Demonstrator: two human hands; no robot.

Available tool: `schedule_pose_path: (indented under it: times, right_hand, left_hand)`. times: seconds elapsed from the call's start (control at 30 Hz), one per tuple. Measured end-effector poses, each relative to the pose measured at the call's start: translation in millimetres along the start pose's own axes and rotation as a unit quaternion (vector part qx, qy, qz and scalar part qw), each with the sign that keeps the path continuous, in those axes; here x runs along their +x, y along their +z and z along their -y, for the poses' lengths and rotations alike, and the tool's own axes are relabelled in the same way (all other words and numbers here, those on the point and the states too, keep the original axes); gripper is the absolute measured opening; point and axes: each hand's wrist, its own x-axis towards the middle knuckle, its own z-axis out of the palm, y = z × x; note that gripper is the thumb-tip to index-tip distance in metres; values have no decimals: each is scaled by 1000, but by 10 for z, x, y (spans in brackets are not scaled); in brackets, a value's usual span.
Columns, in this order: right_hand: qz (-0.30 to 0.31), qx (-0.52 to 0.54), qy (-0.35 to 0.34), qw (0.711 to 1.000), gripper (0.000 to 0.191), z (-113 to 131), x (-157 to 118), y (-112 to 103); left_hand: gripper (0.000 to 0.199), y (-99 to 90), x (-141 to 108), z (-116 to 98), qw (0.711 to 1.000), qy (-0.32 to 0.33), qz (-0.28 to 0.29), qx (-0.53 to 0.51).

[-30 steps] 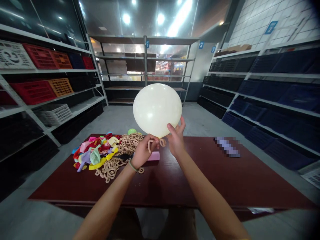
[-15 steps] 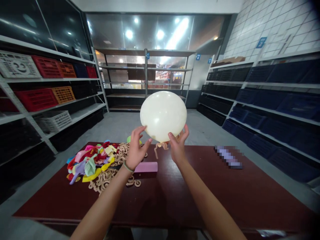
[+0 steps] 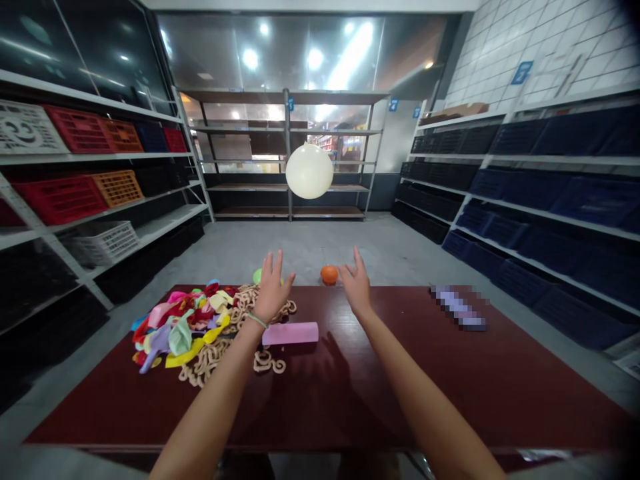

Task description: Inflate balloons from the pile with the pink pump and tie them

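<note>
A pale cream balloon (image 3: 310,172) floats in the air beyond the table, apart from both hands, its knot pointing up. My left hand (image 3: 273,290) is raised with fingers spread and holds nothing; it is above the pink cylinder (image 3: 293,333) and the tan curly balloons (image 3: 205,360). My right hand (image 3: 356,285), also open with fingers apart, is raised over the table's far side. Just left of its fingers, past the table edge, shows an orange balloon (image 3: 329,274). Part of a green balloon (image 3: 257,275) shows behind the left hand.
A heap of uninflated coloured balloons (image 3: 183,327) lies on the left of the dark red table (image 3: 400,380). A blurred-out purple object (image 3: 457,307) rests at the far right. Racks with crates (image 3: 60,200) and dark blue bins (image 3: 565,200) line both sides; grey shelves (image 3: 240,189) stand behind.
Both hands have let go of the cream balloon, which has flown up and away from me and turned knot upward. The fingers have spread, and the orange balloon has come into view.
</note>
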Motion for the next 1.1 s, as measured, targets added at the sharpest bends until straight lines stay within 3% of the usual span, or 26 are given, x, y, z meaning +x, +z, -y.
schedule_pose_path:
  times: [0.27,0.47,0.63,0.77,0.9,1.1]
  right_hand:
    - [29,47,44,997,76,147,-96,301]
    - [73,56,10,996,62,266,-237,722]
    - [133,57,-17,989,40,308,-443,1254]
    - [241,61,-38,968,29,355,-688,1746]
    - [337,46,-85,937,24,400,-957,2247]
    - [396,22,-107,912,23,466,-1124,2937]
  left_hand:
    - [63,-245,-104,221,1000,-13,-26,-11]
    - [34,-615,-301,442,997,-24,-62,-39]
    - [28,-940,-654,842,987,-95,-110,-73]
    - [29,-1219,-1044,1200,976,-151,-148,-48]
    - [27,-1466,-1347,1453,967,-161,-196,24]
    - [23,-1552,-1440,1616,947,-184,-254,72]
